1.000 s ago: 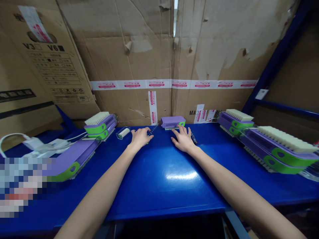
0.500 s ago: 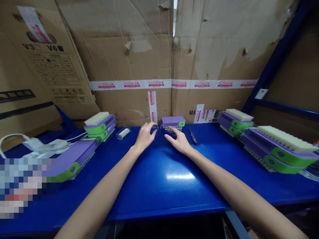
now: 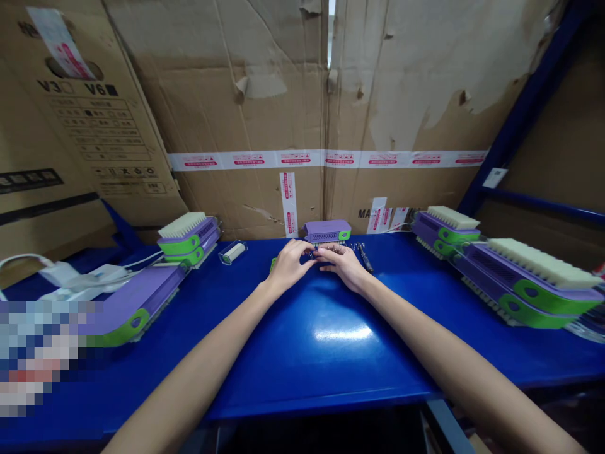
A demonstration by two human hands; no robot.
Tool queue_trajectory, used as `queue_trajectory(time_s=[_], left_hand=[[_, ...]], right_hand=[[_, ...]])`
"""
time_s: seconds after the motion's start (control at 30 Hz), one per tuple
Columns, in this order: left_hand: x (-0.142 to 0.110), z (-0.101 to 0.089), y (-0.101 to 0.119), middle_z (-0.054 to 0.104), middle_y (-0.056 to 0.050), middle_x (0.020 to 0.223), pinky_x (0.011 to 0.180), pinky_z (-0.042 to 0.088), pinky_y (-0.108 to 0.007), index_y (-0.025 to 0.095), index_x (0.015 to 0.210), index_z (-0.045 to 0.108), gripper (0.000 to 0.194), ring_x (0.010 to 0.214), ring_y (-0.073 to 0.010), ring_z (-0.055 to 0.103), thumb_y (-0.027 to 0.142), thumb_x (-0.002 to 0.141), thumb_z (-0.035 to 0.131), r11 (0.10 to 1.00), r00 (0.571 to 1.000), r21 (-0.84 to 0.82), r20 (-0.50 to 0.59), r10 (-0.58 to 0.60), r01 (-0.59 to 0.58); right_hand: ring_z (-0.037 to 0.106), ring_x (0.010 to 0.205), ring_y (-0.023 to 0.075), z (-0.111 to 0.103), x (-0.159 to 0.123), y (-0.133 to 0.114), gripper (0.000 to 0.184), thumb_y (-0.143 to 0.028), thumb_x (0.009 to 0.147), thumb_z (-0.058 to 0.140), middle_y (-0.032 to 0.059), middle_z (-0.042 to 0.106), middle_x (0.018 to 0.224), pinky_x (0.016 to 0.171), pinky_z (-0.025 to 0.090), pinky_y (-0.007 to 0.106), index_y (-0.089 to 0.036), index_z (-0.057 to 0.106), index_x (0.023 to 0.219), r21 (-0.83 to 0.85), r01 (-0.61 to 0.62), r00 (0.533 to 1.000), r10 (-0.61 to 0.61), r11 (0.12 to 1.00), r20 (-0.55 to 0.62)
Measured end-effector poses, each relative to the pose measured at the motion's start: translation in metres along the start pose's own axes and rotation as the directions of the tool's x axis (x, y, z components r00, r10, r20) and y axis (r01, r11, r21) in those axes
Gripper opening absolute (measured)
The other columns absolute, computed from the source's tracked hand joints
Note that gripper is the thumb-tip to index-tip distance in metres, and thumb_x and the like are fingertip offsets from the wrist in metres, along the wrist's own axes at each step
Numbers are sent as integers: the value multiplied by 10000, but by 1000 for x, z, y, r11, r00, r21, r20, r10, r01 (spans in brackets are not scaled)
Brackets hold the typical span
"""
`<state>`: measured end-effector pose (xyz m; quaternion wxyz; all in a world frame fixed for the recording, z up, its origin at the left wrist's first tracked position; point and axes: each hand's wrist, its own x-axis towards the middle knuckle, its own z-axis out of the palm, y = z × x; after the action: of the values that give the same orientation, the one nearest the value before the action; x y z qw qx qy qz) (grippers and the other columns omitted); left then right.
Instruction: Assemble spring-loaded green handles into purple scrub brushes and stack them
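Observation:
My left hand (image 3: pixel 289 266) and my right hand (image 3: pixel 346 267) meet fingertip to fingertip over the blue tabletop. Both are pinched around something small and dark, too small to name. Thin, coiled dark strands (image 3: pixel 355 246) stick out beyond my right hand. Just behind my fingers lies a purple and green brush-like device (image 3: pixel 327 227), its underside partly hidden. A slim dark tool (image 3: pixel 365 257) rests right of my right hand, its kind unclear. By my left hand's outer edge shows a small green piece (image 3: pixel 273 264), mostly covered.
A clear case with a pale block (image 3: pixel 234 253) lies to the left. More purple and green devices (image 3: pixel 189 238) are stacked there, beside a white power strip (image 3: pixel 94 282) with cables. Further stacked devices (image 3: pixel 534 277) stand right. Cardboard (image 3: pixel 255 120) walls the back.
My hands have come together, their fingertips now meeting. The coiled strands now show beside my right hand, and a green piece shows by my left.

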<state>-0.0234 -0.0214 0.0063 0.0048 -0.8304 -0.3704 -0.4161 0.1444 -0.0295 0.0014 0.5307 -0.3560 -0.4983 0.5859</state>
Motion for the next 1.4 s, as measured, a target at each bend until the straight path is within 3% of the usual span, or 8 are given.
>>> queue_trajectory(time_s=[0.1, 0.2, 0.3, 0.43, 0.73, 1.1, 1.27, 1.4], left_hand=[[0, 1, 6, 627, -27, 819, 727, 456, -290, 173, 848, 593, 111, 800, -167, 554, 159, 761, 661, 1000, 1000, -2, 8, 19, -18], [0, 2, 11, 621, -11, 813, 717, 459, -274, 179, 886, 593, 217, 776, -150, 557, 188, 707, 716, 997, 1000, -74, 13, -27, 28], [1, 3, 12, 626, 7, 795, 714, 470, -263, 184, 996, 573, 383, 737, -130, 569, 241, 663, 752, 973, 992, -195, 18, -124, 125], [1, 3, 12, 639, 5, 806, 723, 476, -255, 180, 1026, 564, 328, 743, -119, 590, 207, 721, 681, 942, 985, -289, 32, -169, 171], [0, 8, 11, 624, -8, 853, 739, 478, -282, 181, 952, 584, 290, 799, -148, 577, 126, 696, 708, 991, 999, -127, -14, -33, 31], [1, 4, 10, 627, -27, 902, 777, 475, -292, 185, 993, 578, 273, 841, -160, 581, 184, 734, 667, 995, 1000, -98, 25, -19, 21], [2, -9, 0, 637, -84, 941, 803, 458, -332, 178, 946, 595, 235, 905, -217, 591, 382, 833, 567, 971, 984, 182, 60, -166, 152], [-2, -26, -24, 618, -166, 990, 774, 447, -366, 139, 958, 601, 289, 972, -291, 576, 384, 867, 478, 797, 888, 495, 102, -448, 345]], right_hand=[[615, 691, 120, 3, 0, 1, 325, -311, 554, 813, -21, 650, 729, 616, 501, 236, -182, 612, 775, 18, 6, 1000, -6, 1000, -11], [586, 623, 102, 3, 1, 1, 329, -288, 530, 824, -44, 608, 636, 590, 489, 227, -175, 574, 711, 32, 7, 1000, -6, 999, -25], [577, 611, 99, 0, 2, 2, 326, -276, 530, 824, -37, 611, 636, 578, 485, 223, -169, 570, 703, 29, 0, 1000, 1, 1000, -31], [589, 621, 103, -2, 2, 4, 331, -282, 535, 826, -36, 618, 670, 598, 510, 245, -174, 581, 730, 45, -3, 1000, 4, 999, -29], [651, 677, 133, 4, 0, 2, 404, -159, 498, 829, 0, 675, 695, 664, 544, 259, -172, 574, 810, 175, -53, 996, 65, 983, -62], [668, 675, 158, 6, 0, 1, 375, -134, 552, 759, 6, 690, 681, 689, 561, 290, -176, 579, 877, 85, -8, 994, 18, 996, -107], [672, 650, 164, -6, 5, 2, 360, -119, 558, 751, 5, 682, 649, 709, 579, 325, -179, 562, 859, 76, -13, 986, 25, 997, -163], [676, 649, 163, -15, 9, 2, 395, -113, 561, 762, 12, 684, 662, 722, 584, 337, -178, 538, 879, 87, 1, 979, 16, 996, -201]])
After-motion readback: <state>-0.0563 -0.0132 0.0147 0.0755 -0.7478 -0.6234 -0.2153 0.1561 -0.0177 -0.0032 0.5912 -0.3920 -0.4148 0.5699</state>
